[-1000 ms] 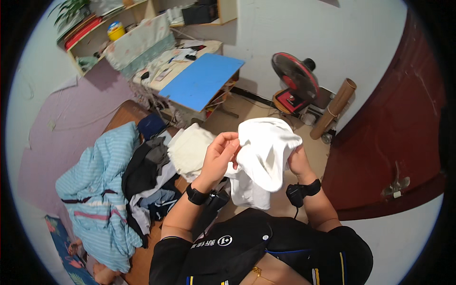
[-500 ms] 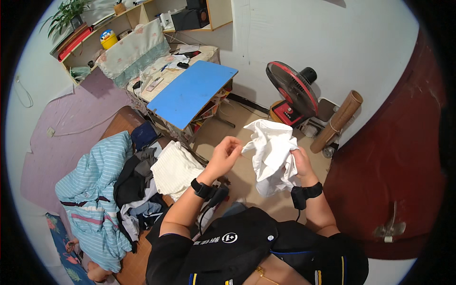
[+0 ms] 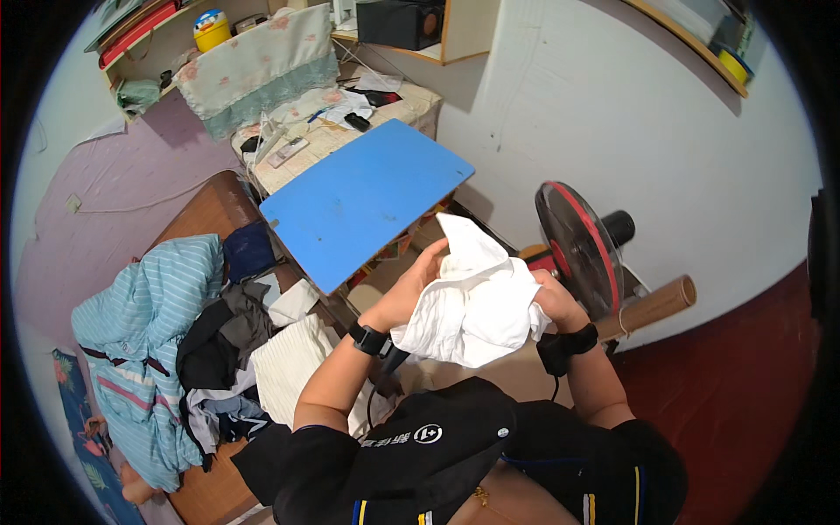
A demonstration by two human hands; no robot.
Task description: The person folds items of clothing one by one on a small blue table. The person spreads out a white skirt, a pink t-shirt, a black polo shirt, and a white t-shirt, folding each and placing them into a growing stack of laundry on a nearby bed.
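Note:
A crumpled white garment [image 3: 477, 302], perhaps a collared shirt, is held up in front of my chest. My left hand [image 3: 409, 287] grips its left side, with the fingers partly behind the cloth. On the other side, my right hand [image 3: 558, 302] is closed on the garment's edge. One pointed corner of the cloth sticks up above the rest. Both wrists carry black straps with small devices. Beyond the garment stands a blue-topped table [image 3: 367, 201].
Left of me, a wooden bed [image 3: 210, 219] bears a pile of dark and grey clothes [image 3: 227, 332], a cream ribbed garment [image 3: 297, 372] and a blue striped quilt [image 3: 149, 306]. Part of a person's limb [image 3: 136, 486] shows beside the quilt. A fan [image 3: 577, 245] and a brown roll [image 3: 661, 306] stand at right.
My left hand has moved from beside the white garment to grip it. The cloth is spread wider between my hands. The view has shifted toward the table.

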